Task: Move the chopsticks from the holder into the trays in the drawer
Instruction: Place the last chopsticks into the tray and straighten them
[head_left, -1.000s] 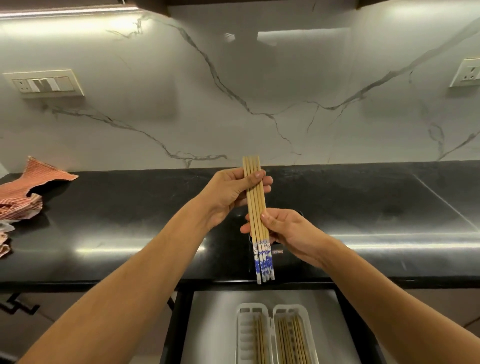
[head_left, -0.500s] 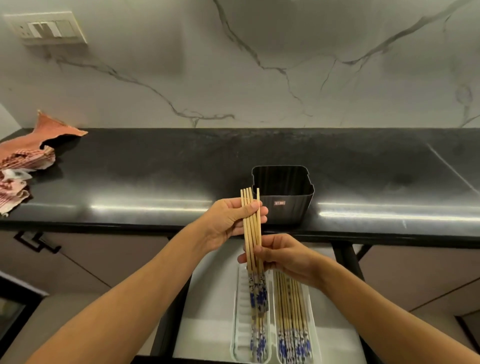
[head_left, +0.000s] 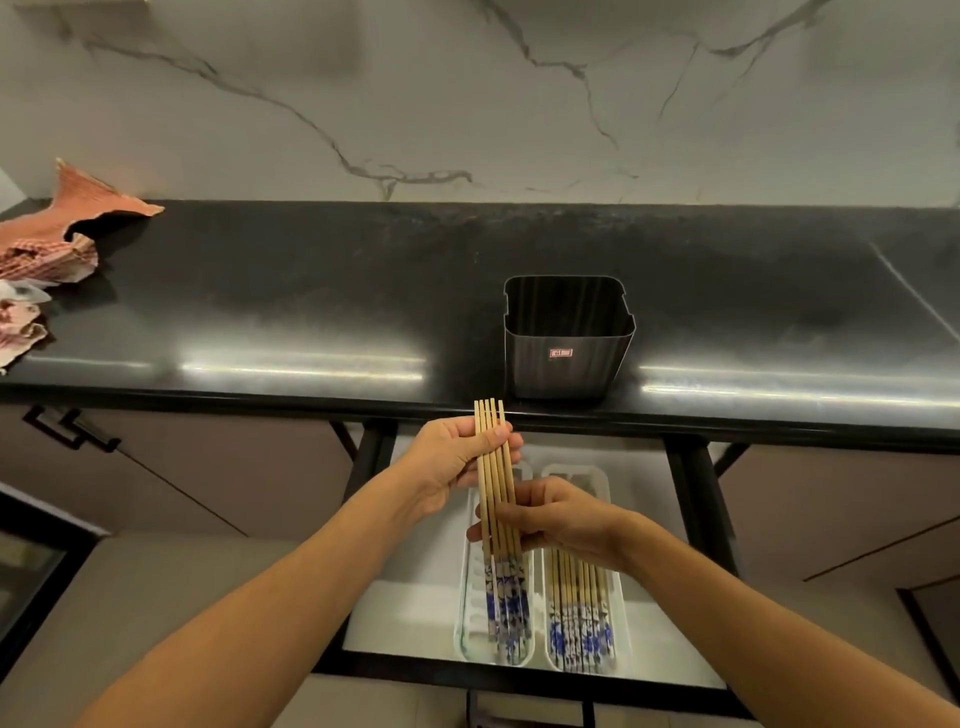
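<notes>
The holder (head_left: 569, 358) appears empty and the right tray (head_left: 622, 597) is loaded; fingers (head_left: 515, 451) of the left hand (head_left: 449, 460) and right hand (head_left: 563, 519) grasp the remaining chopsticks (head_left: 492, 467) above the left tray (head_left: 469, 613).

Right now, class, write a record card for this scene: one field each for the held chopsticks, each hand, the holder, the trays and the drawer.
held chopsticks: one bundle, over the left tray
left hand: grips the plain upper ends
right hand: grips mid-bundle
holder: upright on the counter, nothing sticking out
left tray: below the bundle
right tray: chopsticks lying in it, blue ends nearest
drawer: open
</notes>
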